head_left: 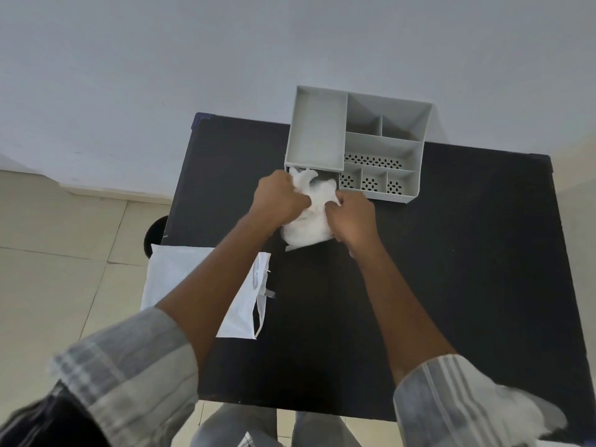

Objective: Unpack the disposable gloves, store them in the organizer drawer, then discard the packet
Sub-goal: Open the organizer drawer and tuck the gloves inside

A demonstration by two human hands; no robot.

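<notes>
A grey plastic organizer (317,137) with several compartments stands at the far edge of the black table (451,253). Its lower drawer (292,247) is pulled out toward me and only a corner of its front shows. A crumpled bundle of white translucent disposable gloves (306,232) fills the drawer. My left hand (277,198) and my right hand (351,217) both press down on the bundle, fingers closed into it. The white packet (171,279) lies flat at the table's left edge, partly under my left forearm, torn open on its right side.
A dark round bin (154,235) stands on the tiled floor just left of the table, behind the packet. A pale wall rises behind the organizer. My legs show below the table's near edge.
</notes>
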